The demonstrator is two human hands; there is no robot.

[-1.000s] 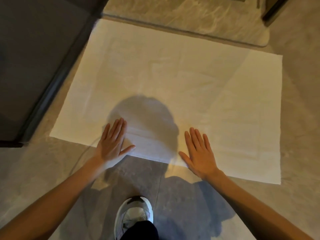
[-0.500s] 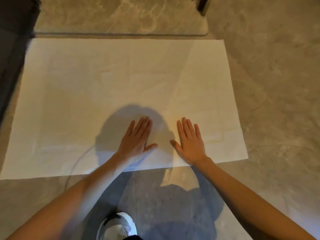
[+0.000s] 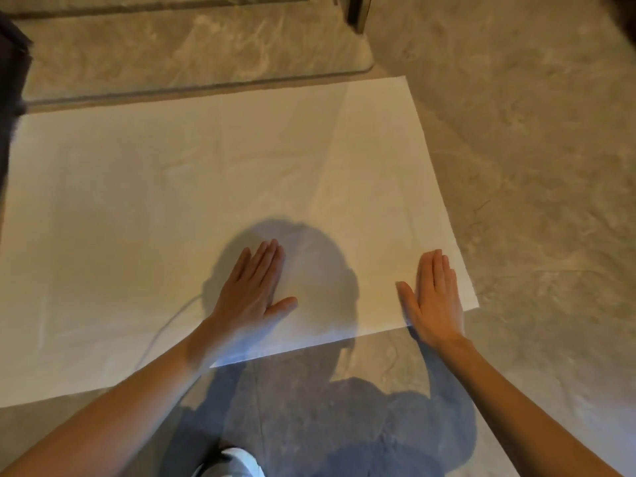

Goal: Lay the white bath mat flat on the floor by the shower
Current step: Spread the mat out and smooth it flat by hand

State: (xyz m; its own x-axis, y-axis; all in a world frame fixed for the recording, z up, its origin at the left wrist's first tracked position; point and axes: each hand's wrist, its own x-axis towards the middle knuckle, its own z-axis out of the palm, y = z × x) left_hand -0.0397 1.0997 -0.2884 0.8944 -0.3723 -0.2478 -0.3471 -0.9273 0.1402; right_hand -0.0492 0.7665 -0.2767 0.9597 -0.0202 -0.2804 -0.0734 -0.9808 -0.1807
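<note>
The white bath mat (image 3: 172, 201) lies spread flat on the grey marble floor, its far edge along the raised shower threshold (image 3: 192, 87). My left hand (image 3: 253, 287) rests palm down on the mat near its front edge, fingers together and thumb out. My right hand (image 3: 435, 297) lies flat, palm down, close to the mat's front right corner, the heel of the hand over the edge. Neither hand holds anything. A head shadow falls on the mat between them.
Grey marble floor (image 3: 533, 166) stretches to the right and front. A dark frame post (image 3: 358, 12) stands at the threshold's right end. A dark panel (image 3: 10, 63) borders the left. My white shoe (image 3: 237, 463) shows at the bottom.
My right hand has slid rightwards along the mat's front edge toward its corner, away from the left hand. The left hand stays pressed on the mat. The view has shifted slightly.
</note>
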